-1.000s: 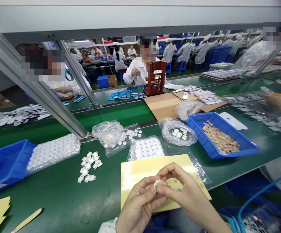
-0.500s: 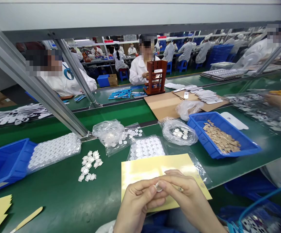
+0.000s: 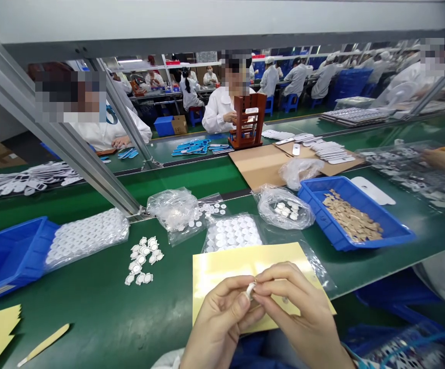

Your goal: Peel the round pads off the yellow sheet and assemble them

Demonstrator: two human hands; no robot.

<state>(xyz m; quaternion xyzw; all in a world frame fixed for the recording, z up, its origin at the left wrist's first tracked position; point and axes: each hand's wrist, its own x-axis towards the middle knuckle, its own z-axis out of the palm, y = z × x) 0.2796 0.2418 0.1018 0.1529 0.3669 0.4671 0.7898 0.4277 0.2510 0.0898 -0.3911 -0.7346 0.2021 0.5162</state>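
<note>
A small white round part (image 3: 250, 289) is pinched between the fingertips of my left hand (image 3: 222, 312), tilted nearly edge-on. My right hand (image 3: 293, 307) touches the same part from the other side, its thumb and forefinger closed at the edge. Both hands are over a yellow sheet (image 3: 222, 266) at the near edge of the green table. Beyond the sheet sits a clear tray of white discs (image 3: 233, 233). Left of it, several white round parts with side tabs (image 3: 141, 259) lie loose in a group.
A blue bin (image 3: 395, 237) of tan pieces stands right; another blue bin (image 3: 34, 251) stands left beside wrapped white parts (image 3: 87, 238). Plastic bags (image 3: 174, 207) lie behind. Yellow-handled tweezers or a knife (image 3: 45, 343) rests front left. A co-worker (image 3: 218, 107) sits across, behind a brown fixture (image 3: 247, 120).
The white part has turned from facing me to nearly edge-on. My right fingers have lifted and shifted, with the hand more raised and its fingers more spread.
</note>
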